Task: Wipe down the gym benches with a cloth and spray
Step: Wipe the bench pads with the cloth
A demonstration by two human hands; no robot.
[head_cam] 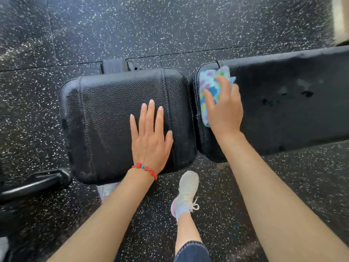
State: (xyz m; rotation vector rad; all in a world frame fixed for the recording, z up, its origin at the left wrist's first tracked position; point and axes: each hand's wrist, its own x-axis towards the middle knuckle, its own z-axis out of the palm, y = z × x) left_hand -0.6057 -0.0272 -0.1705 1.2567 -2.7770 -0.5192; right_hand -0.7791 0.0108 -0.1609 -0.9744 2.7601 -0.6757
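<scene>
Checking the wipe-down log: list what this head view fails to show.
- Spray bottle: nowhere in the head view.
- Cloth: partly hidden under the right hand.
- Back pad: cut off by the right edge.
- Bench frame: hidden beneath the seat pad, where the left hand rests flat.

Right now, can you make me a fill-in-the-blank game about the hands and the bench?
1. The left hand lies flat on the ____ pad of the black bench, fingers straight.
2. The right hand presses a colourful ____ onto the long back pad.
3. The left wrist wears a ____ beaded bracelet.
4. A white ____ stands on the speckled floor between the two arms.

Missing words: seat; cloth; red; shoe
</scene>
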